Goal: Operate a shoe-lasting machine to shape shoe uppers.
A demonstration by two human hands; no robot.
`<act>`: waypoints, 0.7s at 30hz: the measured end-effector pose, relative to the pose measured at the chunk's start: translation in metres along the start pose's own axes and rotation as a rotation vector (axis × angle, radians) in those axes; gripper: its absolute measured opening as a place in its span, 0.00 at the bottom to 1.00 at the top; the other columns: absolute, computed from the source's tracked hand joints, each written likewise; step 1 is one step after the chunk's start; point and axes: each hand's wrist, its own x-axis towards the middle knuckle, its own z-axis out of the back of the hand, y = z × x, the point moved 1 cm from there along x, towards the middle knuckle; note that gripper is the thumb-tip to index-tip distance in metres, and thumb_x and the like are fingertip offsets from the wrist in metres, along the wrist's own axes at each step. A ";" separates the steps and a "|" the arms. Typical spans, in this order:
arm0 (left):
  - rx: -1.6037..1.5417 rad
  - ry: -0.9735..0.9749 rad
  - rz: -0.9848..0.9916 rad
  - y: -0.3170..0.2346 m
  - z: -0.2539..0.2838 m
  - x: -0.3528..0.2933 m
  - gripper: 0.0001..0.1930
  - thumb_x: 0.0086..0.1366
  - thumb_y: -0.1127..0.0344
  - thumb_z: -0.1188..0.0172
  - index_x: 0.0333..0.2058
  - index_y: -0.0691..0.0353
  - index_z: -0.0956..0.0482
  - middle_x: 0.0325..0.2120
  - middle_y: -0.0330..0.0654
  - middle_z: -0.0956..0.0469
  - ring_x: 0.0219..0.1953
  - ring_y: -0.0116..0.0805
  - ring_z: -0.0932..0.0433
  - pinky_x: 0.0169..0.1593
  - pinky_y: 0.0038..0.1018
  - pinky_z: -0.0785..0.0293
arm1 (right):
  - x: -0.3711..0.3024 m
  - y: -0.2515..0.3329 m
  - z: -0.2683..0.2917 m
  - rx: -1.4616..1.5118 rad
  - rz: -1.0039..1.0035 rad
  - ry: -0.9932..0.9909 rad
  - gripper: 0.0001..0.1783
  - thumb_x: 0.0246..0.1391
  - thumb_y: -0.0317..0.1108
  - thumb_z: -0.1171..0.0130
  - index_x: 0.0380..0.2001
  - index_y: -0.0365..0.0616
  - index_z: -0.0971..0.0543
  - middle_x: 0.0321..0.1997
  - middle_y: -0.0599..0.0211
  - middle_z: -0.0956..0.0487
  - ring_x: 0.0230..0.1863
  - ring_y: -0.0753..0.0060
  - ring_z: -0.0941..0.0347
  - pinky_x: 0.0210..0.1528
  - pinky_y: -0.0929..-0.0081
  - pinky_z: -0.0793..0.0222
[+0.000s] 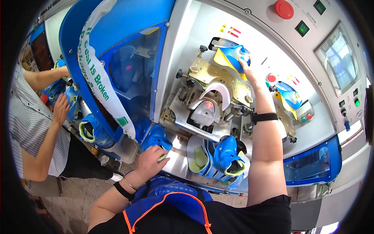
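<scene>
At the far side of the machine, my right hand [248, 70] has its fingers closed on the edge of a blue and yellow shoe upper [233, 55], which lies over a dark mould. Much of the thumb side is hidden. My left hand [151, 162] is low at the left, closed around the near end of a blue shoe [156, 136] on the machine's metal ledge. Between my hands sits a metal forming block [204, 113] with a white curved pad [220, 93] above it. More blue shoes [226, 156] with pale green linings stand on the ledge near me.
A second blue and yellow upper [289, 97] rests on the right-hand station. To my left are a blue machine cover [152, 78] with a hanging plastic strip [91, 70], and a co-worker's hands [62, 105] among blue shoes. A red stop button [284, 9] is on the upper panel.
</scene>
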 end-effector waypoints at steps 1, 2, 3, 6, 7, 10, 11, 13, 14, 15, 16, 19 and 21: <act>0.004 0.007 -0.001 0.001 -0.002 0.002 0.09 0.55 0.63 0.32 0.34 0.57 0.19 0.31 0.40 0.23 0.35 0.43 0.23 0.37 0.34 0.25 | 0.000 0.003 0.001 -0.011 -0.012 -0.031 0.32 0.54 0.55 0.40 0.54 0.43 0.27 0.54 0.49 0.23 0.56 0.50 0.26 0.58 0.60 0.32; -0.073 0.036 0.044 0.002 -0.006 0.002 0.09 0.55 0.64 0.33 0.33 0.59 0.19 0.29 0.41 0.23 0.33 0.43 0.23 0.36 0.34 0.25 | -0.001 0.006 0.002 -0.024 -0.029 -0.065 0.32 0.53 0.55 0.40 0.54 0.43 0.27 0.53 0.49 0.23 0.55 0.49 0.26 0.58 0.59 0.32; -0.149 0.068 0.079 0.003 -0.010 0.003 0.09 0.56 0.64 0.33 0.33 0.60 0.19 0.28 0.42 0.23 0.31 0.43 0.23 0.35 0.33 0.26 | -0.002 0.009 0.001 -0.008 -0.067 -0.066 0.33 0.52 0.54 0.39 0.53 0.43 0.26 0.54 0.48 0.23 0.55 0.49 0.26 0.57 0.59 0.31; -0.293 0.144 0.188 -0.001 -0.024 0.002 0.09 0.56 0.64 0.33 0.33 0.62 0.20 0.27 0.43 0.22 0.28 0.40 0.23 0.34 0.31 0.26 | -0.016 0.018 0.006 -0.097 -0.012 -0.068 0.29 0.49 0.51 0.35 0.49 0.43 0.25 0.51 0.51 0.24 0.51 0.49 0.25 0.54 0.60 0.29; -0.264 0.109 0.132 -0.003 -0.027 0.003 0.07 0.56 0.67 0.32 0.32 0.62 0.17 0.26 0.42 0.20 0.23 0.32 0.22 0.28 0.25 0.27 | -0.023 0.022 0.007 -0.002 0.002 -0.095 0.29 0.48 0.49 0.34 0.48 0.44 0.26 0.49 0.52 0.24 0.50 0.50 0.25 0.53 0.60 0.29; -0.363 0.198 0.246 -0.002 -0.029 0.001 0.08 0.57 0.66 0.33 0.32 0.63 0.18 0.26 0.43 0.20 0.25 0.32 0.21 0.30 0.25 0.26 | -0.041 0.029 0.008 0.222 0.068 -0.233 0.31 0.47 0.46 0.32 0.52 0.43 0.29 0.52 0.50 0.26 0.51 0.47 0.27 0.55 0.58 0.31; -0.354 0.197 0.230 0.001 -0.027 0.001 0.08 0.57 0.66 0.33 0.32 0.63 0.18 0.26 0.43 0.20 0.25 0.32 0.21 0.30 0.25 0.26 | -0.048 0.029 0.007 0.105 0.128 -0.361 0.35 0.49 0.47 0.33 0.55 0.40 0.31 0.55 0.47 0.28 0.54 0.45 0.29 0.59 0.57 0.34; -0.387 0.096 0.276 0.011 -0.022 0.001 0.06 0.57 0.68 0.33 0.31 0.64 0.17 0.26 0.42 0.19 0.25 0.29 0.21 0.31 0.24 0.26 | -0.061 0.021 0.004 -0.070 0.055 -0.529 0.43 0.52 0.52 0.36 0.61 0.32 0.37 0.62 0.42 0.33 0.63 0.41 0.37 0.65 0.53 0.42; -0.380 0.100 0.275 0.016 -0.021 0.002 0.06 0.57 0.68 0.33 0.31 0.64 0.17 0.26 0.42 0.19 0.25 0.29 0.21 0.31 0.24 0.26 | -0.067 0.014 0.002 -0.139 -0.112 -0.563 0.48 0.53 0.54 0.38 0.64 0.28 0.42 0.67 0.39 0.38 0.68 0.40 0.43 0.68 0.50 0.47; -0.403 0.076 0.309 0.021 -0.020 0.000 0.06 0.57 0.69 0.33 0.31 0.64 0.18 0.25 0.42 0.19 0.25 0.28 0.21 0.31 0.23 0.26 | -0.069 0.006 0.002 -0.034 -0.202 -0.633 0.52 0.55 0.60 0.42 0.66 0.26 0.46 0.71 0.38 0.46 0.73 0.42 0.53 0.69 0.43 0.52; -0.433 0.067 0.356 0.025 -0.021 -0.001 0.05 0.57 0.70 0.33 0.31 0.64 0.18 0.25 0.41 0.19 0.26 0.28 0.21 0.31 0.22 0.26 | -0.070 0.000 0.001 -0.027 -0.190 -0.583 0.52 0.55 0.60 0.42 0.66 0.26 0.46 0.71 0.38 0.46 0.73 0.42 0.53 0.69 0.43 0.52; -0.422 0.066 0.370 0.032 -0.024 -0.002 0.05 0.58 0.69 0.33 0.31 0.64 0.18 0.25 0.41 0.19 0.26 0.28 0.21 0.32 0.23 0.26 | -0.074 -0.008 0.003 -0.236 -0.292 -0.399 0.51 0.57 0.60 0.45 0.68 0.30 0.48 0.71 0.38 0.46 0.73 0.43 0.51 0.66 0.34 0.53; -0.424 0.070 0.377 0.031 -0.027 -0.002 0.05 0.58 0.69 0.33 0.31 0.64 0.18 0.25 0.41 0.19 0.27 0.28 0.20 0.32 0.23 0.26 | -0.077 -0.010 0.016 -0.162 -0.273 -0.472 0.48 0.57 0.59 0.45 0.67 0.31 0.44 0.69 0.39 0.42 0.70 0.43 0.46 0.66 0.35 0.51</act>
